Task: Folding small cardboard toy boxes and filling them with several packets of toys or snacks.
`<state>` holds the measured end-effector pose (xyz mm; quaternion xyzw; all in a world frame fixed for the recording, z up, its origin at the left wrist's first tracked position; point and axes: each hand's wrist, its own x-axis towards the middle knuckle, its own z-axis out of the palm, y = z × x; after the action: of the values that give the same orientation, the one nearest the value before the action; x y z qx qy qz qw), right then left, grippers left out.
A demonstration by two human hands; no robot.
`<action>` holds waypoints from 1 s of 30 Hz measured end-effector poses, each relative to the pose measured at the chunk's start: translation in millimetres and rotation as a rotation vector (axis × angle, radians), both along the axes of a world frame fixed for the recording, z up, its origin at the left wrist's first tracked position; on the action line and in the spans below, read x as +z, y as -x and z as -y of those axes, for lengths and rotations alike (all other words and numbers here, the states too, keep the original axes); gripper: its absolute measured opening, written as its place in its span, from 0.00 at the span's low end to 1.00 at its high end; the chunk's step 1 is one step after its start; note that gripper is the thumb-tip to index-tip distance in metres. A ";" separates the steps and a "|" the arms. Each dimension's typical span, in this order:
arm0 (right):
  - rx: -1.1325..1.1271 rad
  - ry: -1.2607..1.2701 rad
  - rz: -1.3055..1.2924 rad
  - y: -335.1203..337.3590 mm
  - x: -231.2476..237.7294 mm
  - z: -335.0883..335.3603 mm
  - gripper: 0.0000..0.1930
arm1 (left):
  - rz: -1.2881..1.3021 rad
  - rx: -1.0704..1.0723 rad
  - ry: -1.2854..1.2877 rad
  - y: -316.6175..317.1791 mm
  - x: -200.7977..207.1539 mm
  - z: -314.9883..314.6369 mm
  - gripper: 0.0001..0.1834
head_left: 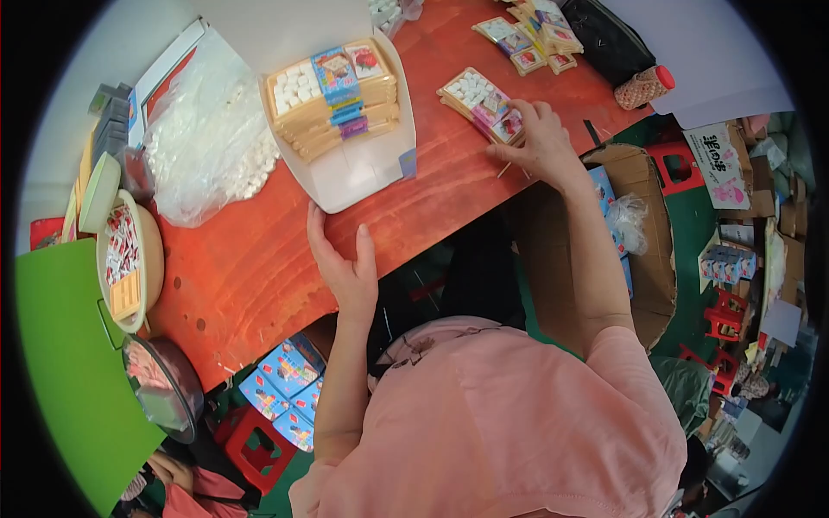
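A white open box point(358, 186) stands tilted toward me on the red table, holding a stack of flat tray packs point(332, 91) with white pieces and blue printed cards. My left hand point(344, 266) is just below the box's near edge, thumb and fingers apart, a fingertip touching or nearly touching the box. To the right lies a short stack of similar tray packs point(475, 97) with purple cards. The fingers and thumb of my right hand point(544, 142) are around its near right end, partly hiding it.
A clear plastic bag of white pieces point(207, 138) lies left of the box. More tray packs point(531, 39), a black pouch point(609, 39) and a red-lidded jar point(643, 89) are at the far right. A cardboard carton point(643, 285) stands by my right arm; blue boxes point(281, 380) sit below left.
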<state>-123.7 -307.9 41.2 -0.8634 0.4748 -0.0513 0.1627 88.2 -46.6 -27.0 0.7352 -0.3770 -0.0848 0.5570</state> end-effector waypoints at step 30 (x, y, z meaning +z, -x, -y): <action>0.856 0.270 0.277 -70.1 181.7 -30.9 0.24 | -0.068 0.140 0.159 -21.4 78.2 34.8 0.14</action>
<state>-53.6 -276.9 222.9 -0.9801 0.0389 -0.1556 0.1171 109.5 -81.4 51.2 0.7098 -0.3114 -0.0403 0.6306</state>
